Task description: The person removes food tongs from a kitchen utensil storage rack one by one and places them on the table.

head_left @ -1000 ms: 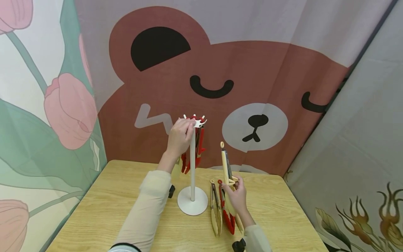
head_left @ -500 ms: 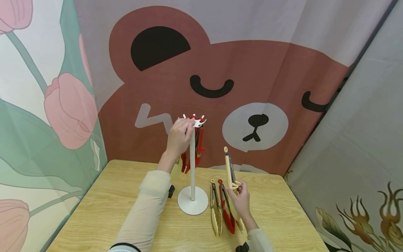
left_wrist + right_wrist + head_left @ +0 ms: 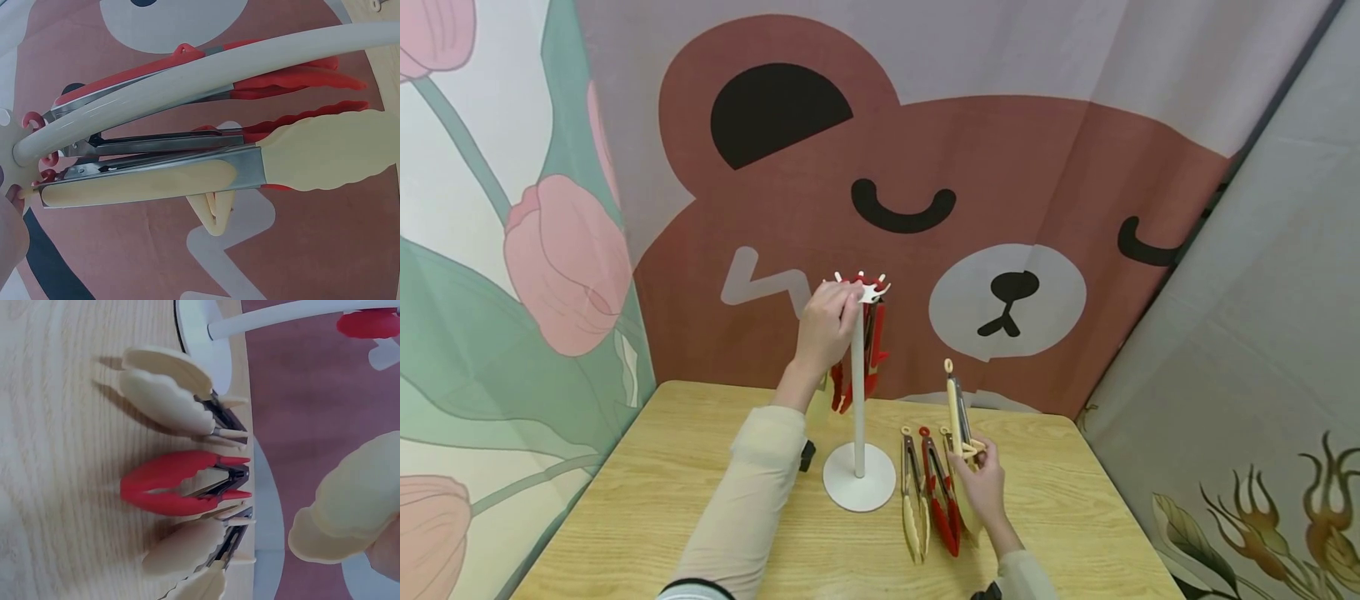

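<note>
My left hand (image 3: 829,325) grips the hooked top of a white stand (image 3: 859,400), its fingers bent over the rim. From the hooks hang red tongs (image 3: 294,80) and cream tongs (image 3: 144,182), side by side in the left wrist view; another red pair is partly hidden behind the cream one. My right hand (image 3: 985,483) holds a further pair of cream tongs (image 3: 955,408) near the middle, ring end up, heads pointing down. In the right wrist view the heads of these tongs (image 3: 359,494) fill the right side, with a fingertip beside them.
On the wooden table (image 3: 1060,517), right of the round base (image 3: 859,493), stand cream tongs (image 3: 913,517), red tongs (image 3: 943,521) and another cream pair (image 3: 187,547) in a row. Behind the table hangs a bear-print curtain (image 3: 1030,183).
My right hand has moved right and slightly down with the cream tongs, uncovering more of the tongs on the table. My left hand stays on the stand's top.
</note>
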A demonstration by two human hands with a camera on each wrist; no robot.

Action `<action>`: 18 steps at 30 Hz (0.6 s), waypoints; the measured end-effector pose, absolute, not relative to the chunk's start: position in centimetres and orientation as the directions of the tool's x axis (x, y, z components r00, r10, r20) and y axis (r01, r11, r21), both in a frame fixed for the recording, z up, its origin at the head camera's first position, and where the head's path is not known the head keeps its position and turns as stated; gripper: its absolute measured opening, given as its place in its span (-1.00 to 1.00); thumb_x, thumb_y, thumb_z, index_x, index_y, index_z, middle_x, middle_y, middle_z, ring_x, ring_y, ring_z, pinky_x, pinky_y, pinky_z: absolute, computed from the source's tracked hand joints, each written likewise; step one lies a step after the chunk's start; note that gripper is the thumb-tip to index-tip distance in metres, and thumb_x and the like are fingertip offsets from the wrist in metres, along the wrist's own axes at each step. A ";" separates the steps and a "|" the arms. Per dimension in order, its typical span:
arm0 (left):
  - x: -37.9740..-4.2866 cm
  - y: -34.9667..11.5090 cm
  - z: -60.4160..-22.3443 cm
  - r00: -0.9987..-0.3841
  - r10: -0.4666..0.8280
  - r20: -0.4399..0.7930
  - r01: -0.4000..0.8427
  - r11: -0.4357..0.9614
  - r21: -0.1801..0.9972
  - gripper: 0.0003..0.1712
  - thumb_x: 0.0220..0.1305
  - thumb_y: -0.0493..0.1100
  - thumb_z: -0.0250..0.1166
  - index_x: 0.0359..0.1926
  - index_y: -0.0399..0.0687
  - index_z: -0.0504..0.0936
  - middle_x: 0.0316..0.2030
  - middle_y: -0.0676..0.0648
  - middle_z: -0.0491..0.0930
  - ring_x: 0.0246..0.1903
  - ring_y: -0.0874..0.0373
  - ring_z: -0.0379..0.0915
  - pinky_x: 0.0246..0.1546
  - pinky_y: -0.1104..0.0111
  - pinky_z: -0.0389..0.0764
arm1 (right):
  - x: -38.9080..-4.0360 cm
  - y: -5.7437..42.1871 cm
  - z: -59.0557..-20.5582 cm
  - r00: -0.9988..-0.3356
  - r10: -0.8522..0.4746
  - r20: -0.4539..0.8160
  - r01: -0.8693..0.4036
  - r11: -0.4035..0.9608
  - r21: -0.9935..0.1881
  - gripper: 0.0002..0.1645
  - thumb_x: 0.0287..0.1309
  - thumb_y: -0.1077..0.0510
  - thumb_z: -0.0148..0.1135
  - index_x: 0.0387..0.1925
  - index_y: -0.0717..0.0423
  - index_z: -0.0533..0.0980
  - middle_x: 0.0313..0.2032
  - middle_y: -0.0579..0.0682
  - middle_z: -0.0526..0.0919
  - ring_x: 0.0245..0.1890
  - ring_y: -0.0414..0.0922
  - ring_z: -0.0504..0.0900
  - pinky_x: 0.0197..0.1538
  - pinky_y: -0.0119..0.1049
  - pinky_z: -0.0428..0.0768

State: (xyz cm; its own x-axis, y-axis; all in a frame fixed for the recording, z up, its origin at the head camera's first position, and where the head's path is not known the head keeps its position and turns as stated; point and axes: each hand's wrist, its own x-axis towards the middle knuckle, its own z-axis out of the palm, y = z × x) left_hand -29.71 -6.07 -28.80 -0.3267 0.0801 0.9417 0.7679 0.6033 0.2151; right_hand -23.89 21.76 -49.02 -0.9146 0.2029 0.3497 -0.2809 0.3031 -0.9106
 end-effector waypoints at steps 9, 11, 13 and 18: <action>-29.6 -6.1 -28.8 -0.332 0.074 0.941 0.766 0.603 0.222 -0.62 0.25 -0.24 -0.10 -0.28 -0.34 0.63 -0.21 -0.16 0.61 -0.16 -0.01 0.45 0.05 0.29 0.30 | -23.9 22.6 -49.8 -0.921 0.216 0.323 -0.252 0.301 -0.920 -0.42 -0.07 0.28 0.31 0.00 0.28 0.27 -0.32 0.18 0.56 -0.55 -0.18 0.49 -0.57 -0.38 0.51; -29.6 -6.1 -28.8 -0.335 0.074 0.939 0.764 0.605 0.225 -0.62 0.25 -0.24 -0.10 -0.28 -0.34 0.63 -0.20 -0.15 0.61 -0.16 -0.01 0.45 0.05 0.30 0.30 | -24.0 22.8 -50.0 -0.919 0.217 0.328 -0.256 0.304 -0.918 -0.41 -0.07 0.28 0.30 0.01 0.29 0.26 -0.32 0.19 0.56 -0.54 -0.16 0.50 -0.56 -0.38 0.52; -29.6 -6.1 -28.8 -0.339 0.074 0.938 0.763 0.606 0.228 -0.62 0.25 -0.24 -0.10 -0.28 -0.34 0.63 -0.20 -0.15 0.61 -0.16 0.00 0.45 0.05 0.30 0.30 | -24.0 22.9 -50.2 -0.920 0.219 0.325 -0.251 0.307 -0.918 -0.41 -0.07 0.28 0.30 0.01 0.29 0.26 -0.33 0.19 0.55 -0.54 -0.12 0.51 -0.56 -0.37 0.53; -29.4 -6.2 -28.7 -0.343 0.072 0.937 0.762 0.605 0.233 -0.62 0.25 -0.23 -0.10 -0.28 -0.33 0.63 -0.21 -0.14 0.61 -0.16 -0.01 0.45 0.06 0.23 0.30 | -24.1 23.4 -50.6 -0.922 0.240 0.304 -0.220 0.321 -0.921 -0.42 -0.06 0.25 0.30 0.00 0.28 0.26 -0.32 0.19 0.54 -0.49 -0.08 0.52 -0.53 -0.39 0.53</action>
